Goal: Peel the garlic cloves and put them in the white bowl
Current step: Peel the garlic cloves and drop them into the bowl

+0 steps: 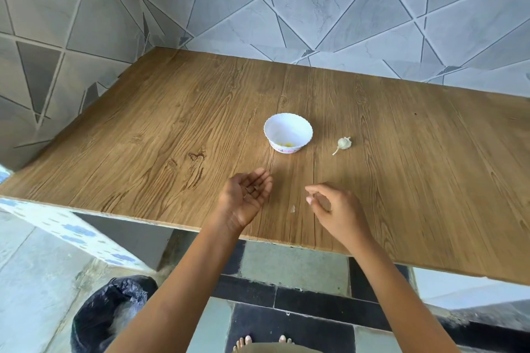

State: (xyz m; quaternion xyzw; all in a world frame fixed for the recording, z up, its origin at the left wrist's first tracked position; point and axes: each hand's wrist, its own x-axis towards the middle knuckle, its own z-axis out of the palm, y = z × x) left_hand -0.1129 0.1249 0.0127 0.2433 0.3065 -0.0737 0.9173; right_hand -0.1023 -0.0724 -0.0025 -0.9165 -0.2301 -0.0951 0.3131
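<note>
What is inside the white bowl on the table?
Inside the white bowl, a few small yellowish pieces lie at the bottom, toward the near side. They are too small to identify. The near wall covers part of the bottom.

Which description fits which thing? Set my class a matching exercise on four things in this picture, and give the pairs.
Things:
1 bowl
2 garlic
3 peel scrap
4 bin

Descriptions:
a black
b just left of the right hand
c holds yellowish bits
d right of the bowl

Pairs: 1-c, 2-d, 3-b, 4-a
</note>
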